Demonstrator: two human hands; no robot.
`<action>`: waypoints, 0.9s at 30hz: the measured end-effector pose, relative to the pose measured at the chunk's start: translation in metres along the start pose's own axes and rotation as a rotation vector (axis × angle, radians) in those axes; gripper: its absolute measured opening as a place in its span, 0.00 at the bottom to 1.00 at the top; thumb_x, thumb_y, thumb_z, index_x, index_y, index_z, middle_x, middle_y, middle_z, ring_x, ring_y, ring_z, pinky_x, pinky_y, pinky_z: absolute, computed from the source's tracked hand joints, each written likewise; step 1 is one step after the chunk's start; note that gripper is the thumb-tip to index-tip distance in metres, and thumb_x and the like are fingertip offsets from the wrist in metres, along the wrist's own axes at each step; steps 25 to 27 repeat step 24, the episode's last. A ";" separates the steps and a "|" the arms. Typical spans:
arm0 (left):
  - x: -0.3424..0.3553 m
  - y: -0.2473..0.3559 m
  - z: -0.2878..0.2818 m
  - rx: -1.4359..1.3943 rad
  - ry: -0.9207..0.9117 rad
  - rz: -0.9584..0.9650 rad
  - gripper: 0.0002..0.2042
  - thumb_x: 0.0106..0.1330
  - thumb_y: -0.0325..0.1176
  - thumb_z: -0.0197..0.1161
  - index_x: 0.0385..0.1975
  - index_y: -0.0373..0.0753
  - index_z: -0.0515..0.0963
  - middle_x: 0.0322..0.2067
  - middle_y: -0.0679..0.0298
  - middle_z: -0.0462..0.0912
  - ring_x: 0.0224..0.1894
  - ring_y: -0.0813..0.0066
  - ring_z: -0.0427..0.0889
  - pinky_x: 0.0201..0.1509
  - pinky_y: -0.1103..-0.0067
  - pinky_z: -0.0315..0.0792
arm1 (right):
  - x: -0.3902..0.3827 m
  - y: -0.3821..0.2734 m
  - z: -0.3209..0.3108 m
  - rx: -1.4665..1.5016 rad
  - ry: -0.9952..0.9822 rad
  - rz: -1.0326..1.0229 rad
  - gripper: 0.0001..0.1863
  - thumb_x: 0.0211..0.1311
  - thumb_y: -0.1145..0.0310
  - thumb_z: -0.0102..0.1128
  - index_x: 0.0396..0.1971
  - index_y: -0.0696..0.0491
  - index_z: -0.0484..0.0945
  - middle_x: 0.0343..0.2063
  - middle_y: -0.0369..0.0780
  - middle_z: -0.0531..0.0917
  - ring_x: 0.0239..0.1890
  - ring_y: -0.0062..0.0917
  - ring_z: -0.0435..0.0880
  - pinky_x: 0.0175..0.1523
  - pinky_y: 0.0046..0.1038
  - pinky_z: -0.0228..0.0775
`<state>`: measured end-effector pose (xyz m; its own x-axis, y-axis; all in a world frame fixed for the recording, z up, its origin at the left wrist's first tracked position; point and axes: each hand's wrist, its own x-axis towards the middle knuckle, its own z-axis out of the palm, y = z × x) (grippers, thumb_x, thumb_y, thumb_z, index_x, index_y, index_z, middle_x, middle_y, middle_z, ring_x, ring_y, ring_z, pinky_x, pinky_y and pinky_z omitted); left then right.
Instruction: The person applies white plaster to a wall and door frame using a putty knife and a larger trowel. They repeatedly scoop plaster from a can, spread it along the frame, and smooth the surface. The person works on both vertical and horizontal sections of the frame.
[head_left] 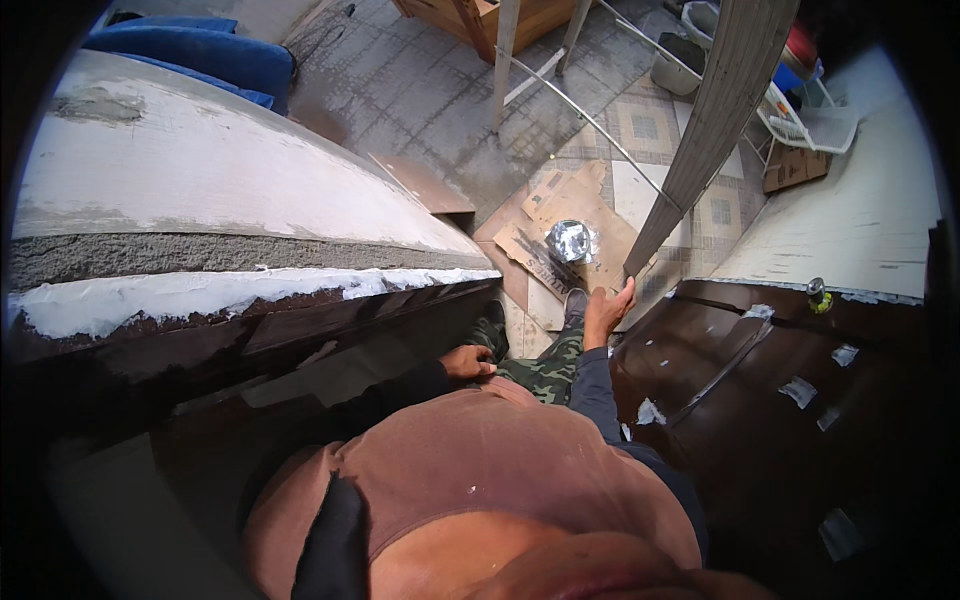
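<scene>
My right hand is held out in front of me, thumb and index finger apart, with nothing visible between them. Its fingertips overlap the lower end of a grey wooden leg that rises toward the upper right; I cannot tell whether they touch. My left hand is low by my camouflage trousers, fingers curled; anything inside them is hidden. Beyond my hands, a round shiny silver container stands on flattened cardboard on the floor.
At left is a pale wall edge with white filler above a dark frame. A brown door with tape patches and a metal knob stands at right. Farther off are a bucket, a white chair and wooden furniture.
</scene>
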<state>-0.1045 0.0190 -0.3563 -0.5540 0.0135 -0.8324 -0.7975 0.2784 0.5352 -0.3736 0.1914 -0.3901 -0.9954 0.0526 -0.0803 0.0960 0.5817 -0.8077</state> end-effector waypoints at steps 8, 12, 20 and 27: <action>0.100 0.075 -0.039 0.071 0.326 0.061 0.33 0.65 0.52 0.64 0.60 0.27 0.73 0.57 0.41 0.78 0.62 0.47 0.76 0.66 0.65 0.68 | 0.229 -0.186 -0.075 -0.071 0.293 -0.451 0.57 0.56 0.45 0.71 0.71 0.66 0.47 0.67 0.60 0.60 0.69 0.54 0.61 0.72 0.49 0.54; 0.136 0.130 -0.076 -0.054 0.601 0.131 0.27 0.62 0.46 0.64 0.53 0.29 0.78 0.51 0.40 0.81 0.57 0.48 0.80 0.62 0.66 0.72 | 0.273 -0.213 -0.077 -0.112 0.076 -0.520 0.42 0.60 0.45 0.68 0.55 0.69 0.66 0.47 0.57 0.82 0.51 0.54 0.81 0.58 0.49 0.70; 0.164 0.174 -0.151 -0.393 1.122 -0.172 0.28 0.63 0.40 0.62 0.60 0.30 0.72 0.55 0.39 0.78 0.60 0.44 0.76 0.65 0.63 0.69 | 0.283 -0.189 -0.070 -0.075 0.149 -0.634 0.36 0.62 0.47 0.67 0.45 0.69 0.66 0.34 0.58 0.82 0.39 0.57 0.84 0.43 0.48 0.80; 0.213 0.126 -0.187 -0.447 0.957 -0.351 0.30 0.64 0.45 0.65 0.61 0.30 0.72 0.57 0.42 0.78 0.60 0.44 0.76 0.65 0.62 0.68 | 0.298 -0.184 -0.050 0.183 0.072 -0.589 0.39 0.62 0.43 0.65 0.48 0.68 0.64 0.45 0.61 0.78 0.43 0.57 0.84 0.44 0.48 0.80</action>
